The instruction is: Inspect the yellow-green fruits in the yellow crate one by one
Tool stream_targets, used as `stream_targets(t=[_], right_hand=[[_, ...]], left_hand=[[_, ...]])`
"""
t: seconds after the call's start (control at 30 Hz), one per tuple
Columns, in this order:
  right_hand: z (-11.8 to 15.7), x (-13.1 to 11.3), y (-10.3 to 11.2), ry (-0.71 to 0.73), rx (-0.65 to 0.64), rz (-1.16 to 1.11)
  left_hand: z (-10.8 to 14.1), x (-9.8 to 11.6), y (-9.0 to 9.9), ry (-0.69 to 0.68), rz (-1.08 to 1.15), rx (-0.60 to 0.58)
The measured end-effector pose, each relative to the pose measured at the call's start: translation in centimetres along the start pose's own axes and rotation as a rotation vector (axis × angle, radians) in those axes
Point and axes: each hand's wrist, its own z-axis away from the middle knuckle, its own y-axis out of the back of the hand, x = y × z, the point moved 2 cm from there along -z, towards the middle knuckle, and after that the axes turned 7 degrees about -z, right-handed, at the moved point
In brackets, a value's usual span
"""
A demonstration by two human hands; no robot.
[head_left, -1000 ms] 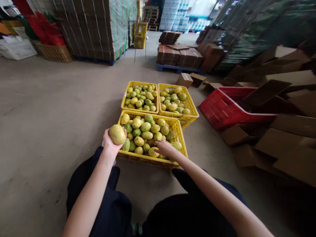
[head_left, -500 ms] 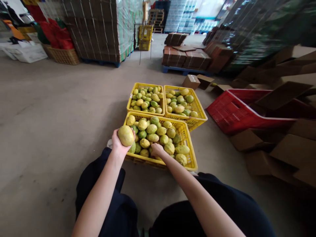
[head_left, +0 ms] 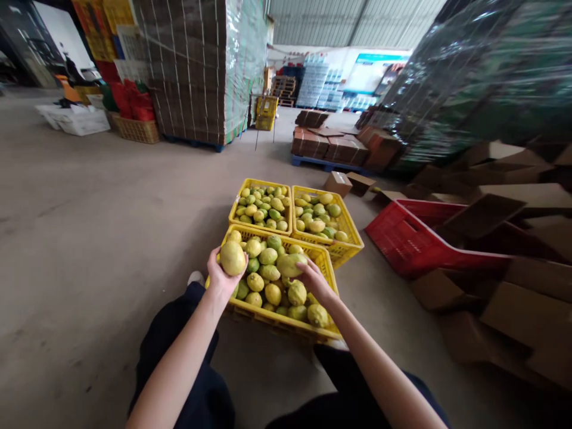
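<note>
My left hand (head_left: 218, 273) is wrapped round a large, rounded yellow lemon (head_left: 232, 258), held above the left edge of the nearest yellow crate (head_left: 333, 268). My right hand (head_left: 315, 280) grips a longer yellow-green lemon (head_left: 290, 264) by its right end, over the same crate. Below both hands the crate is filled with several yellow and green lemons (head_left: 269, 273), some with bumpy skin. The fingers of both hands are partly hidden behind the fruit.
Behind stand two more yellow crates of lemons, a left one (head_left: 231, 208) and a right one (head_left: 353, 238). To the right are a red crate (head_left: 388, 241) and loose cardboard boxes (head_left: 522, 310). Flattened cartons lie on a blue pallet (head_left: 330, 164). A wrapped stack (head_left: 187, 71) rises at back left.
My right hand has come up out of the nearest crate with a long lemon in it. My left hand still holds its lemon. The view has tilted upward.
</note>
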Motion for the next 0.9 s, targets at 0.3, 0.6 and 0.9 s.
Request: stream_targets(t=[0.3, 0.6, 0.9], right_hand=[[4.0, -1.4, -1.9, -0.208, 0.023, -0.962], [4.8, -0.5, -3.9, -0.236, -0.152, -0.821], [5.1, -0.6, -3.8, -0.152, -0.179, -0.697]], left_hand=[[0.4, -3.3, -0.8, 0.141, -0.107, -0.355], [2.5, -6.2, -2.3, 0.139, -0.161, -0.339], [2.3, -7.7, -2.7, 0.134, -0.182, -0.383]])
